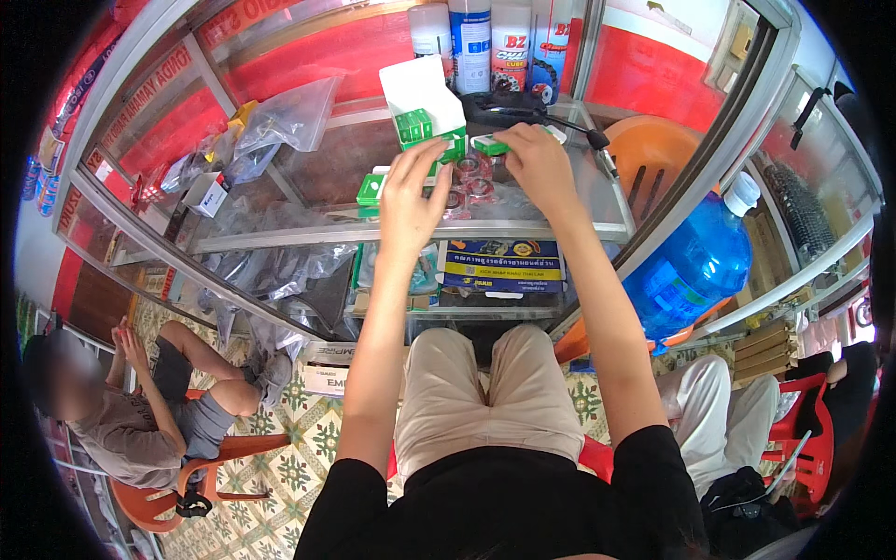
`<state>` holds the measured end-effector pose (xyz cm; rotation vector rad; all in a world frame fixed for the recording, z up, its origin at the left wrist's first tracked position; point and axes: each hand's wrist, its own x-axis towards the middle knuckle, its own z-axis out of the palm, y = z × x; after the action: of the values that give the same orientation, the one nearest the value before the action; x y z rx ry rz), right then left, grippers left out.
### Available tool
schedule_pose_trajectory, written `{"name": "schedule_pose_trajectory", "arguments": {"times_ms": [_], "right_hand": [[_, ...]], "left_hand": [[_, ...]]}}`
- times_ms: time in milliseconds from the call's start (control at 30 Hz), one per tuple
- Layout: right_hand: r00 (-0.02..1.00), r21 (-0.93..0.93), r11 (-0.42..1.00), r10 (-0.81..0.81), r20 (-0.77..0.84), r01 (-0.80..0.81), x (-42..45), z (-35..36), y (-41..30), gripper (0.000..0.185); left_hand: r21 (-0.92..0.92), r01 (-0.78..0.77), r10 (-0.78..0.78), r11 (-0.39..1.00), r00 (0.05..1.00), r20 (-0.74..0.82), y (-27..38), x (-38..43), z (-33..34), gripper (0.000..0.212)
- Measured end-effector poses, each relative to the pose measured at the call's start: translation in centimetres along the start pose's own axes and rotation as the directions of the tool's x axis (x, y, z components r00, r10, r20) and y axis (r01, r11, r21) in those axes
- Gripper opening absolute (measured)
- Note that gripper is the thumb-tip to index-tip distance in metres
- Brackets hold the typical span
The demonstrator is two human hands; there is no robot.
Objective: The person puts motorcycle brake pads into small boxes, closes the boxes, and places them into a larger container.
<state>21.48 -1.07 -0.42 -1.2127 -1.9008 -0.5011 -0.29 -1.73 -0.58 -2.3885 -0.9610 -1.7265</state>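
Observation:
My left hand [414, 187] is over the front of an open white and green carton [422, 87], its fingertips by the carton's green front wall. Its thumb is apart from the fingers, and whether it grips anything is hidden. Several small green boxes [414, 126] stand inside the carton. Another flat green box [369, 189] lies left of my left wrist. My right hand [535, 164] has its fingertips on the end of a small green box [490, 145]. Between my hands, several round parts in clear, red-marked packets [467, 185] rest on the glass shelf [336, 199].
Spray cans [509, 49] and a black tool-like object [504, 108] stand behind. Plastic bags [287, 115] lie left. The display case's metal frame [420, 234] runs below my wrists. A large blue bottle [689, 259] is right. A seated person [133, 427] is at left, another at right.

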Motion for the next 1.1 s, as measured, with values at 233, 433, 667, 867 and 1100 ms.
{"name": "schedule_pose_trajectory", "arguments": {"times_ms": [233, 433, 667, 867, 1100], "right_hand": [[0.97, 0.43, 0.901, 0.152, -0.189, -0.058, 0.3, -1.4, -0.9, 0.039], [0.994, 0.443, 0.895, 0.009, -0.112, 0.042, 0.1, -1.2, -0.8, 0.026], [0.97, 0.325, 0.919, 0.243, -0.019, -0.224, -0.4, 0.0, -0.1, 0.026], [0.997, 0.123, 0.992, 0.035, 0.065, -0.043, -1.5, 3.2, 2.1, 0.037], [0.977, 0.366, 0.912, 0.133, 0.165, -0.186, -0.6, 0.9, 1.2, 0.048]], "left_hand": [[-0.503, 0.38, -0.387, 0.776, 0.917, 0.096, 2.7, 1.6, 3.6, 0.04], [-0.675, 0.359, -0.413, 0.644, 0.906, 0.087, 0.9, 1.2, 5.3, 0.036], [-0.651, 0.364, -0.471, 0.666, 0.882, 0.012, 0.8, 0.8, 5.1, 0.035], [-0.633, 0.358, -0.429, 0.687, 0.902, 0.045, 1.8, 0.9, 4.7, 0.032], [-0.634, 0.351, -0.39, 0.689, 0.917, 0.084, 1.7, 0.6, 4.5, 0.027]]}}
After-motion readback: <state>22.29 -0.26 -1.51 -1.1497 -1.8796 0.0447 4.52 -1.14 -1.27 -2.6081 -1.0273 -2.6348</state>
